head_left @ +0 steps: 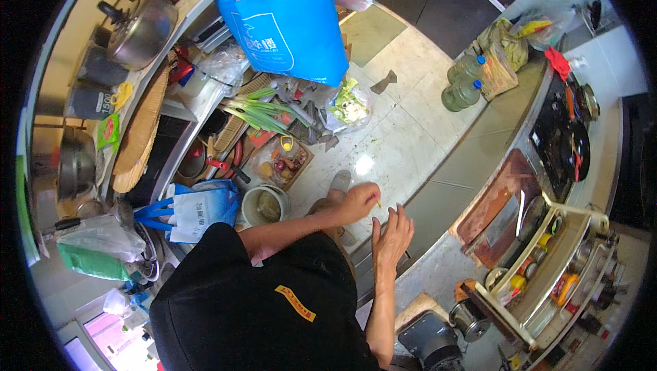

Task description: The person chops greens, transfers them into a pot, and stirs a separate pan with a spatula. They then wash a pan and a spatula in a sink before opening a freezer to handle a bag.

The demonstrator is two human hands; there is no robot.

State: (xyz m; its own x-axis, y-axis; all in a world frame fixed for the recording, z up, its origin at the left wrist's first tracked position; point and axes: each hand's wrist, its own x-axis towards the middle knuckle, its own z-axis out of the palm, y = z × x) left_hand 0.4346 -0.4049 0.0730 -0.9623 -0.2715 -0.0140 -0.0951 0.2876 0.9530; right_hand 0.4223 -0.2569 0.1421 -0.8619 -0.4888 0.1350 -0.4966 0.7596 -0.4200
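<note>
My left hand (361,200) is held in front of my body over the tiled floor, its fingers curled; a tiny yellow thing (379,204) shows at the fingertips, too small to name. To its right and slightly lower, my right hand (392,235) has its fingers apart, with nothing seen in it. The two hands do not touch. Below them, my foot in a grey slipper (341,181) stands on the floor. A white bucket (266,205) stands left of my left forearm. Beyond it lies a cardboard box (299,176) with onions and other vegetables.
Green onions (262,109), a bagged leafy vegetable (350,105) and a large blue bag (292,27) are ahead on the left. Two plastic jugs (460,95) stand against the cabinets. The counter on the right bears a cutting board (495,191), a cleaver (502,221) and a condiment rack (549,268).
</note>
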